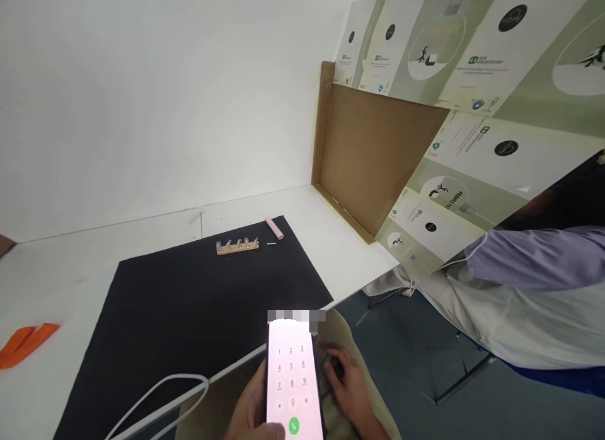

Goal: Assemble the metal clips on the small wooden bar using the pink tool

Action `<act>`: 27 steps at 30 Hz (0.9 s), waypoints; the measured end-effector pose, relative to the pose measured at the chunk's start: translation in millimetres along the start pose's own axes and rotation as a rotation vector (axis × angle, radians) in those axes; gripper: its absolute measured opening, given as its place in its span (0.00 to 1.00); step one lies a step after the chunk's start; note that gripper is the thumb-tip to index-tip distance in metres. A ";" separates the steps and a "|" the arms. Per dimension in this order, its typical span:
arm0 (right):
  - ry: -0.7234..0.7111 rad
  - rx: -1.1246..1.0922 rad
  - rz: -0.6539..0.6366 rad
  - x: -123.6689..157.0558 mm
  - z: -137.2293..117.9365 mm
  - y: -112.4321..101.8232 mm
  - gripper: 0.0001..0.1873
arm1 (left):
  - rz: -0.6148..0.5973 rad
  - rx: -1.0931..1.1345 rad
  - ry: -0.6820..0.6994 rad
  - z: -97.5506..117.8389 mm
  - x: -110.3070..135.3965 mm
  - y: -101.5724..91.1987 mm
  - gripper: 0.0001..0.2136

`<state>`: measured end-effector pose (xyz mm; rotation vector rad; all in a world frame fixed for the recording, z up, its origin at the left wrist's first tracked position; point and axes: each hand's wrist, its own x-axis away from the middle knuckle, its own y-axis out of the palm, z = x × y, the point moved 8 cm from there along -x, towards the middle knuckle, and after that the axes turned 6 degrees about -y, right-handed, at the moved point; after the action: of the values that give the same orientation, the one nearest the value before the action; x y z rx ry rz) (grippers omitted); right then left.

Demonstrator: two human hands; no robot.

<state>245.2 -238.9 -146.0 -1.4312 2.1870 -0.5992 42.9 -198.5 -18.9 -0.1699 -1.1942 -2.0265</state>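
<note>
Hands?
Apart. Left hand [249,411] wrapped round the edge of a smartphone [293,377], right hand [348,389] just beside it at 3 o'clock, fingers [336,369] curled on something dark and blurred. Can't tell if that's a grip.

Phone where?
Low in view, over khaki trousers [359,339], screen up showing a dial pad, top of screen blurred.

What's ahead?
At 12 o'clock, on a black mat [155,326]: wooden strip with metal fittings [237,246], small metal pin [271,243], pink cylinder [275,228].

Others?
Orange piece [28,345] on the white table [61,282] at 9 o'clock, white cable [161,396] at 8. Cardboard panel [368,156] and printed posters [491,62] at 1. Co-worker's lilac sleeve [534,260] at 2.
</note>
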 end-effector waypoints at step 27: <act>-0.002 0.026 0.005 -1.1 2.5 1.9 0.14 | -0.044 -0.037 0.045 8.7 5.3 8.9 0.47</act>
<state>245.7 -237.4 -149.0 -1.4119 2.1727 -0.6213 42.9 -196.9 -5.5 -0.1164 -1.1431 -2.0810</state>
